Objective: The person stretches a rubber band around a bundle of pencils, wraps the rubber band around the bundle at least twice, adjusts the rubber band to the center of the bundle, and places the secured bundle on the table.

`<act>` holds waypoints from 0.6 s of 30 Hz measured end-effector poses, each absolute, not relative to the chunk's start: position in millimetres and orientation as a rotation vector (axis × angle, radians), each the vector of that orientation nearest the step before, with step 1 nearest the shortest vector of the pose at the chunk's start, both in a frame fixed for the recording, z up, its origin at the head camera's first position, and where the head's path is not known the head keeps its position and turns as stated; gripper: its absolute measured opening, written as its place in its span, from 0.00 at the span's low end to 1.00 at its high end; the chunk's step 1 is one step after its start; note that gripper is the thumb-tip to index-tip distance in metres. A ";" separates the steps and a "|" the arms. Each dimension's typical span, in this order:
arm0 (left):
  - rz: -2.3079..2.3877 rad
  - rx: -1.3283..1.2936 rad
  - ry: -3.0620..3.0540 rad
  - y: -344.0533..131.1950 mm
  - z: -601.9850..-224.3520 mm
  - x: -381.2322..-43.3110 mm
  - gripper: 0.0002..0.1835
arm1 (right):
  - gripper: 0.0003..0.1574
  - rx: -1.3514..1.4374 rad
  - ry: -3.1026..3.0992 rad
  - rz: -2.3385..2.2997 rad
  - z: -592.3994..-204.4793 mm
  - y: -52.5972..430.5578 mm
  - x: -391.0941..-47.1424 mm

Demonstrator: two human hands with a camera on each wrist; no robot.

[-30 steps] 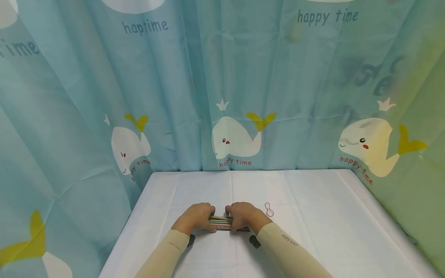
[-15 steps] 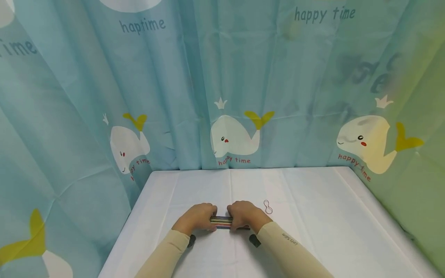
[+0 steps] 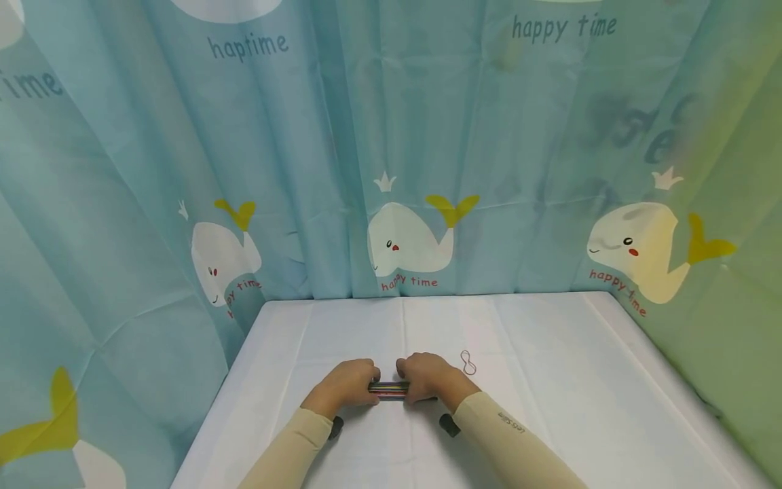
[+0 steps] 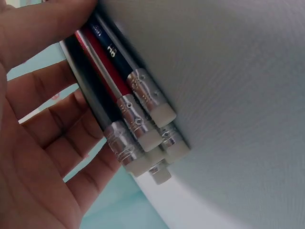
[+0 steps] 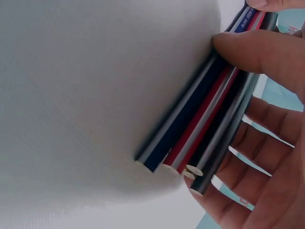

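Note:
Between my two hands lies a bundle of pencils [image 3: 389, 391], dark blue, red and striped, low over the white table. My left hand [image 3: 349, 382] grips the eraser end. In the left wrist view its thumb presses on the pencils [image 4: 102, 71], whose white erasers and silver ferrules stick out unevenly. My right hand [image 3: 425, 377] holds the other end, thumb in front and fingers behind. The right wrist view shows flat, unsharpened tips on the pencils [image 5: 200, 119]. A thin loop [image 3: 468, 363], pinched into a figure eight, lies beyond my right hand.
A white cloth covers the table [image 3: 525, 380]. Behind it and along both sides hangs a blue-green curtain [image 3: 318, 170] printed with whales. Small dark devices sit under both wrists.
The pencils have drawn together into a narrower bundle between my hands. Both hands stay in nearly the same place; the view has shifted slightly.

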State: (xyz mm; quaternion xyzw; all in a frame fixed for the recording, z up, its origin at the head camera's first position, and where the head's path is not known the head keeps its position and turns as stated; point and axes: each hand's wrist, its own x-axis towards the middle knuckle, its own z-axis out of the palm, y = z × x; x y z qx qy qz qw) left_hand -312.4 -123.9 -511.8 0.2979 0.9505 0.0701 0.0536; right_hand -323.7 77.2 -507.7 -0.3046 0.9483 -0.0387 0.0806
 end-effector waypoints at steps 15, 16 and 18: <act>0.178 1.002 2.913 -125.1 -510.5 -305.3 0.12 | 0.14 -0.978 2.871 -0.144 -511.4 82.2 -315.3; 0.183 0.997 2.909 -125.0 -509.9 -304.9 0.12 | 0.14 -0.981 2.872 -0.142 -511.0 82.0 -314.9; 0.191 0.979 2.897 -124.8 -508.5 -304.8 0.12 | 0.15 -0.983 2.873 -0.129 -510.7 81.4 -314.8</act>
